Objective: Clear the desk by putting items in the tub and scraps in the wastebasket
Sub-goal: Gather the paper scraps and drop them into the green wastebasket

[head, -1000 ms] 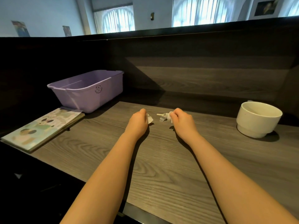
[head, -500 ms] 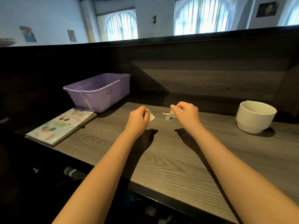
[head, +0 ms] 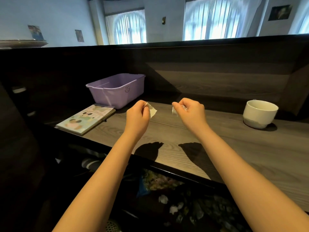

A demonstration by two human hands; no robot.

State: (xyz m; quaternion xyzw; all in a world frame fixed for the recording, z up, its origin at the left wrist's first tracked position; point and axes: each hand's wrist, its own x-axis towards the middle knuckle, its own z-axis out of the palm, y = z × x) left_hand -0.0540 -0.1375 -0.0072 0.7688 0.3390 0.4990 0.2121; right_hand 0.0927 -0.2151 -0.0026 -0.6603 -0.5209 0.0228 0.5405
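Early going, I judge: above the tabletop [head: 217, 139] the left hand [head: 138, 114] pinches a paper scrap [head: 153, 111] in its fingers [head: 142, 104], the right hand [head: 190, 113] grips a crumpled scrap [head: 174, 111], neither binned, while the book [head: 87, 118] at nine o'clock and the cup [head: 260, 113] at three wait outside the ten-o'clock tub [head: 117, 92].

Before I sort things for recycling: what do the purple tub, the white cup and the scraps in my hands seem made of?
Purple tub: likely plastic, matte, with thin moulded rim and embossed emblem.
White cup: probably glazed ceramic, thick-walled with soft sheen; could be melamine.
Flat scrap in the left hand and crumpled scrap in the right hand: paper, thin, white, creased.
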